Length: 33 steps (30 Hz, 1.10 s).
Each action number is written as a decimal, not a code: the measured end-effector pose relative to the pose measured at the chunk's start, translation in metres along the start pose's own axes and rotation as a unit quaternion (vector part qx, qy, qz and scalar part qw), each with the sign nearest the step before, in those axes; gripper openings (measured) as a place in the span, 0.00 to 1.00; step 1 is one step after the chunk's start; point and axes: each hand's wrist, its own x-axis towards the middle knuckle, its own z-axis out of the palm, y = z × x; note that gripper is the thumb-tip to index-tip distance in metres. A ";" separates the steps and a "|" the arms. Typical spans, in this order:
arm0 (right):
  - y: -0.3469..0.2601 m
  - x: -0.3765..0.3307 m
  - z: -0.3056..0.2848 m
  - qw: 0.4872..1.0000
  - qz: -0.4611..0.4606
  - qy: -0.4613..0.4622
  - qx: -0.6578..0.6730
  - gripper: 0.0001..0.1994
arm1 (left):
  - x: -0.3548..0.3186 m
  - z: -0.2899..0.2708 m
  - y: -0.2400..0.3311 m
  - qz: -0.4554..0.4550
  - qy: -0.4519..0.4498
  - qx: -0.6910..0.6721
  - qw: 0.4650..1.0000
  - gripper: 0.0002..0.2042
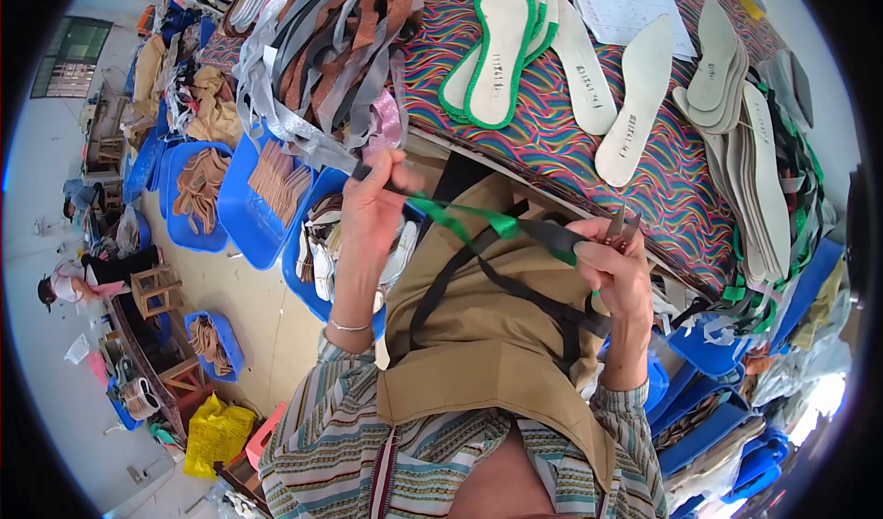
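Between my two hands, over the brown apron on my lap, a black and green ribbon strip is stretched. My left hand pinches one end of it, close to the hanging bundle of ribbons. My right hand grips the other end and also holds small metal scissors, blades pointing up past the fingers. Beyond my hands, insoles edged in green and plain white insoles lie on the patterned table.
Stacked insoles and green-black strips crowd the table's right side. Blue bins with brown pieces stand on the floor at left. A paper sheet lies at the table's back. Another person is at far left.
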 end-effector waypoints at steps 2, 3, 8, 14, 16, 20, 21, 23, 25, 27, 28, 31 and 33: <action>0.000 -0.001 -0.006 0.998 0.000 -0.034 0.061 0.10 | -0.002 -0.056 0.002 -0.011 0.050 0.053 0.997 0.13; 0.001 -0.001 -0.008 0.994 0.000 -0.052 0.093 0.11 | -0.003 -0.076 0.006 -0.016 0.075 0.083 0.994 0.14; -0.006 -0.003 -0.024 0.991 -0.058 0.033 0.120 0.12 | -0.022 -0.103 0.013 -0.032 0.226 0.251 0.941 0.16; -0.023 -0.009 -0.012 0.994 -0.083 0.055 0.051 0.15 | -0.037 -0.054 0.021 -0.258 0.104 0.645 0.712 0.20; -0.023 -0.010 -0.007 0.992 -0.100 0.057 0.042 0.15 | -0.031 -0.025 0.022 -0.220 -0.005 0.743 0.632 0.22; -0.016 -0.009 0.012 0.997 -0.069 0.025 -0.036 0.17 | -0.023 0.088 -0.033 -0.215 -0.172 0.335 0.901 0.19; -0.013 -0.011 0.018 0.998 -0.049 0.033 -0.025 0.16 | -0.024 0.111 -0.045 -0.222 -0.163 0.235 0.932 0.17; -0.008 -0.019 0.023 0.998 -0.010 0.054 -0.007 0.16 | -0.012 0.130 -0.059 -0.201 -0.158 0.201 0.946 0.16; -0.009 -0.027 0.017 0.998 -0.010 0.049 -0.042 0.15 | 0.005 0.143 -0.069 -0.163 -0.145 0.129 0.967 0.14; -0.012 -0.032 0.010 0.994 0.005 0.038 -0.103 0.14 | 0.012 0.153 -0.074 -0.148 -0.152 0.174 0.962 0.13; -0.014 -0.029 0.009 0.994 0.000 0.040 -0.100 0.14 | 0.014 0.157 -0.076 -0.134 -0.153 0.218 0.954 0.12; -0.025 -0.011 0.001 0.956 -0.167 0.200 -0.138 0.12 | 0.019 0.168 -0.089 -0.100 -0.207 0.313 0.922 0.10; -0.031 0.001 -0.003 0.955 -0.184 0.206 -0.111 0.11 | 0.022 0.173 -0.098 -0.055 -0.302 0.397 0.865 0.10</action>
